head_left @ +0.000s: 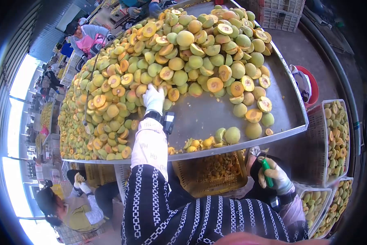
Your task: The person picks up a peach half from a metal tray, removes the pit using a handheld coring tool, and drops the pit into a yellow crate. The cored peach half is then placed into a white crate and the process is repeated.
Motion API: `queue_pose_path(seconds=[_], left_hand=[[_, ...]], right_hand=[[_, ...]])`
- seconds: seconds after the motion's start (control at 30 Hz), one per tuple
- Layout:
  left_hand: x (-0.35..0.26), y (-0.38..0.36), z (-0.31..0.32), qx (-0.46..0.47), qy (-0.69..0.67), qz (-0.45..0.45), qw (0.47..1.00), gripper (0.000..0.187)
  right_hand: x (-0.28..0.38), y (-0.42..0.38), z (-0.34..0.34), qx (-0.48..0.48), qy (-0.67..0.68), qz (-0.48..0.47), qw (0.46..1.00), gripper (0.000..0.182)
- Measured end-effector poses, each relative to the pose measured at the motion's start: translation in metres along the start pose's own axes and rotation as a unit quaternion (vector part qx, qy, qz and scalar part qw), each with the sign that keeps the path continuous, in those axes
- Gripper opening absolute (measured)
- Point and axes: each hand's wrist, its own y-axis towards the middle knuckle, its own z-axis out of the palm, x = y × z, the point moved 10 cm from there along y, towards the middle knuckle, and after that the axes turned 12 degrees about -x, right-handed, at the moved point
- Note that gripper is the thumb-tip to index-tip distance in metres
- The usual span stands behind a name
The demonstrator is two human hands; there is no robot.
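My left hand (154,99), in a white glove, reaches onto the heap of peaches (179,63). Its fingers are stretched out and touch the fruit, with the fingertips partly hidden among it. Many of the peaches are halved, with orange flesh showing; others look whole. The heap lies on a metal table (195,118). Below the table's near edge, close to my body, my gloved right hand (279,179) is closed around a green-handled tool (266,172). The tool's working end is not clear.
Under the table edge stands a yellow crate (210,185) with fruit scraps. Fruit-filled crates (326,143) stand at right, near a red basin (312,87). One person (71,204) sits at lower left; another (85,38) is at upper left. Someone's gloved hands (154,9) are at the table's far side.
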Motion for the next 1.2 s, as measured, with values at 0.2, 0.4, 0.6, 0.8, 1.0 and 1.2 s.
queue_pose_path(seconds=[0.2, 0.4, 0.6, 0.8, 1.0, 1.2], left_hand=[[0.031, -0.006, 0.008, -0.012, -0.210, 0.000, 0.978, 0.050], [0.053, -0.103, 0.024, 0.104, -0.834, -0.374, 0.392, 0.036], [0.006, -0.227, -0.086, 0.260, -0.900, -0.337, 0.089, 0.048], [-0.014, -0.307, -0.168, 0.312, -0.898, -0.310, -0.003, 0.043], [-0.030, -0.338, -0.214, 0.306, -0.920, -0.237, 0.056, 0.048], [-0.031, -0.362, -0.195, 0.396, -0.838, -0.266, 0.265, 0.062]], right_hand=[[0.003, 0.001, 0.023, 0.035, -0.011, -0.017, 0.999, 0.063], [-0.015, 0.000, 0.027, 0.049, -0.052, -0.036, 0.997, 0.056], [-0.026, -0.003, 0.045, -0.008, -0.156, -0.052, 0.986, 0.049], [-0.046, -0.030, 0.124, 0.008, -0.261, -0.097, 0.961, 0.048], [-0.066, -0.050, 0.214, 0.081, -0.264, -0.165, 0.947, 0.049], [-0.060, -0.038, 0.205, 0.029, -0.216, -0.207, 0.954, 0.049]])
